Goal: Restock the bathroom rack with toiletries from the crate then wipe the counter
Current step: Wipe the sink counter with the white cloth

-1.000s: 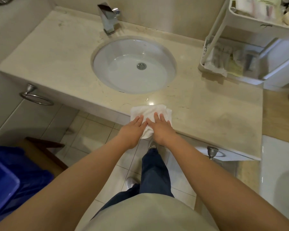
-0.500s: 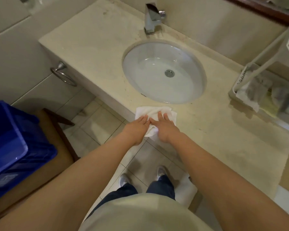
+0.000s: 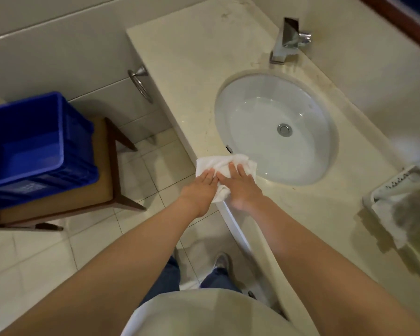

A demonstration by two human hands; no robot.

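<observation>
One white cloth lies at the counter front edge, just beside the single sink. Its long axis runs left-right across the view, and one corner droops over the edge. The left hand and right hand press it flat, fingers straight and close together. One faucet; one blue crate.

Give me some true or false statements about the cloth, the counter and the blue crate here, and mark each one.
1. The left hand and the right hand both press flat on the white cloth. True.
2. The white cloth lies at the front edge of the counter, beside the sink. True.
3. The blue crate sits on the counter. False: the blue crate sits on a wooden stool, left of it.
4. Water runs from the faucet. False: no stream shows.
</observation>
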